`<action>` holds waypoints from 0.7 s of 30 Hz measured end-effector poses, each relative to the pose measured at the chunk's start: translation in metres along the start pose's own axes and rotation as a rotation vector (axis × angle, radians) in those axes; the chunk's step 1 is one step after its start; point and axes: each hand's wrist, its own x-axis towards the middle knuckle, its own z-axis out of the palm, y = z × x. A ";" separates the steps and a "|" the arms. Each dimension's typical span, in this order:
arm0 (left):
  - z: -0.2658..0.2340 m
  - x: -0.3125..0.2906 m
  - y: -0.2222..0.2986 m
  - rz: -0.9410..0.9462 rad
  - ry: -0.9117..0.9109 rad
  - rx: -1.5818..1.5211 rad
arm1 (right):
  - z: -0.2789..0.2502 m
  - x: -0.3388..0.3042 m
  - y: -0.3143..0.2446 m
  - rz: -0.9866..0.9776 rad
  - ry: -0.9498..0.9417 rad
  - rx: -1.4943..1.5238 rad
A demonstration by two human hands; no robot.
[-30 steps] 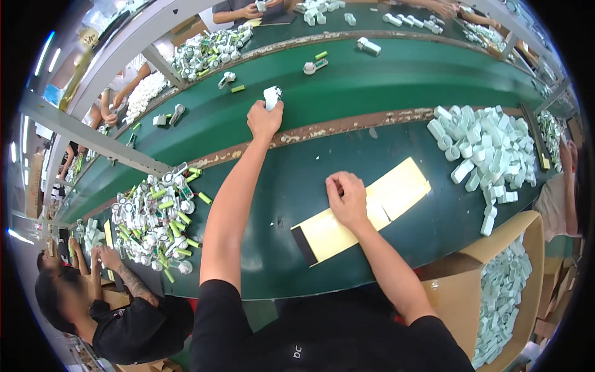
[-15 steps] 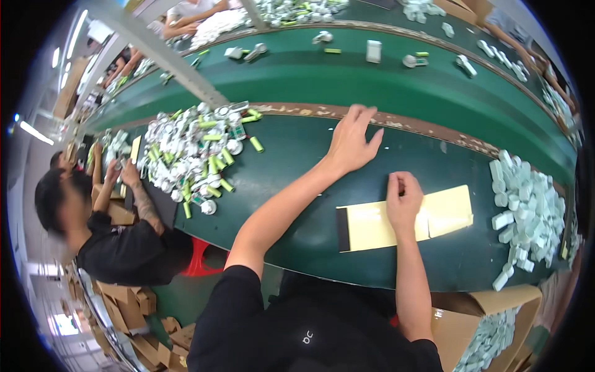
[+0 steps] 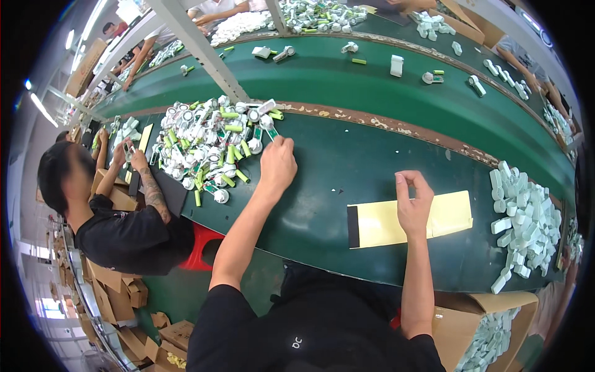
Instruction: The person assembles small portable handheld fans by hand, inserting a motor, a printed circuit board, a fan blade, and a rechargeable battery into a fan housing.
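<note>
My left hand (image 3: 279, 166) is closed at the right edge of a heaped pile of parts (image 3: 201, 146). Its fingertips pinch a small green circuit board (image 3: 273, 132) with a white round piece at its far end. Those parts are white round pieces, green boards and yellow-green cylinders. Over a yellow sheet (image 3: 378, 225) with a black strip at its left end, my right hand (image 3: 415, 204) is held with fingers curled in toward the thumb. Whatever those fingers may hold is hidden.
Pale green-white casings (image 3: 527, 223) are heaped at the table's right end. Below them stands a cardboard box (image 3: 455, 335) of similar casings. Beyond the worn brown ledge (image 3: 372, 123), a green conveyor (image 3: 328, 77) carries scattered parts. A person (image 3: 124, 223) works at my left.
My left hand has moved left from near the ledge to the parts pile and has taken hold of a circuit board. My right hand has stayed over the yellow sheet, shifting slightly.
</note>
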 end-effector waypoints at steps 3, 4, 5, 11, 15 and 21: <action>-0.034 -0.022 0.047 0.171 0.034 -0.312 | -0.010 0.000 -0.005 -0.001 -0.124 -0.088; -0.052 -0.029 0.064 0.111 -0.060 -0.547 | -0.014 0.000 -0.003 0.013 -0.109 -0.105; -0.064 -0.034 0.075 0.047 -0.160 -0.778 | -0.015 0.001 -0.002 0.048 -0.234 -0.133; -0.087 -0.042 0.092 -0.263 -0.441 -1.959 | -0.008 -0.005 -0.021 0.067 -0.656 -0.057; -0.086 -0.036 0.108 -0.357 -0.493 -2.176 | -0.011 -0.025 -0.013 0.345 -0.838 0.471; -0.089 -0.035 0.125 -0.430 -0.519 -2.315 | 0.014 -0.049 -0.022 0.260 -0.556 0.481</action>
